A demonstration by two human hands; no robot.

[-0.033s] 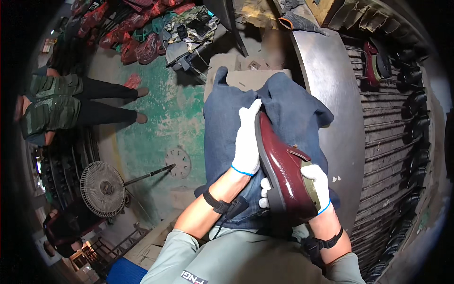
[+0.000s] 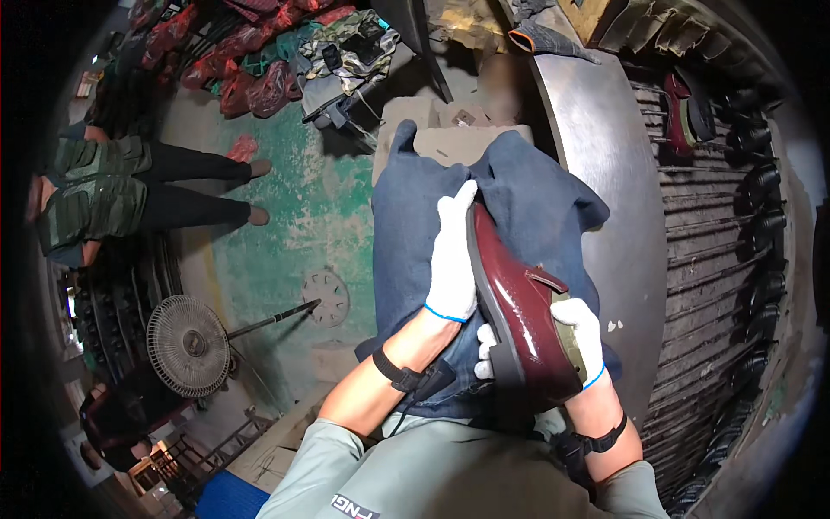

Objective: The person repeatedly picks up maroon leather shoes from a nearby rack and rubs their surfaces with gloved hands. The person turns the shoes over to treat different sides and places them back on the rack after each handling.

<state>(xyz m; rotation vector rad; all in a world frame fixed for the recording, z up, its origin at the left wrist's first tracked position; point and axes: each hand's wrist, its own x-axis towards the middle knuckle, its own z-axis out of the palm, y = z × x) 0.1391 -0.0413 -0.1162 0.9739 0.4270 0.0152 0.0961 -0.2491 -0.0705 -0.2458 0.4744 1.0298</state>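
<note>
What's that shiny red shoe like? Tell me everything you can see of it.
The shoe is deep burgundy and glossy, like patent leather, with a dark sole, a strap across its upper and olive green showing at its opening; whether that is lining or a filler, I can't tell. It is held tilted above dark blue cloth, toe pointing away from the person, sole facing left. The left hand lies along the sole near the toe; the right hand grips around the opening.

Room over metal worktop (image 2: 627, 277) beyond shoe (image 2: 517, 313)
</note>
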